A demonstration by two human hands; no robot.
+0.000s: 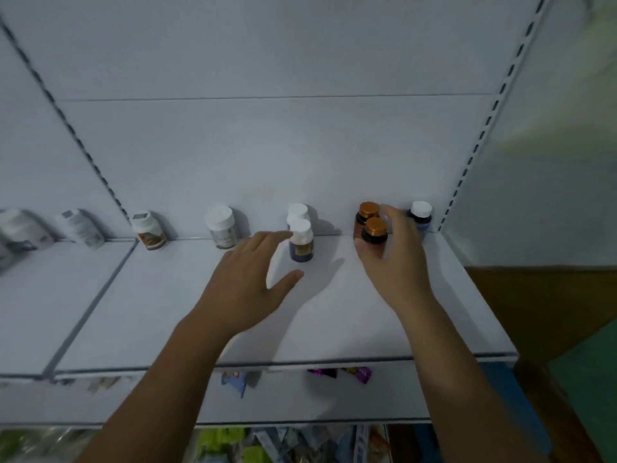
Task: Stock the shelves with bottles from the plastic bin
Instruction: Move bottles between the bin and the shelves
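Observation:
On the white shelf [334,315] stand several small bottles along the back wall. My right hand [397,252] is wrapped around a dark bottle with a copper cap [375,230], just in front of a second copper-capped bottle [368,211]. My left hand [248,272] hovers with fingers spread just left of a blue-labelled bottle with a white cap [301,240], not gripping it. Another white-capped bottle [297,212] stands behind that one. A dark bottle with a white cap [420,213] sits in the far right corner. The plastic bin is not in view.
Further left stand a wide white-capped jar [223,227], an orange-labelled bottle [148,230] and blurred bottles [80,227] on the neighbouring shelf. Slotted uprights [480,128] frame the bay. Packets [340,372] show on the lower shelves. A brown cardboard surface [551,302] lies to the right.

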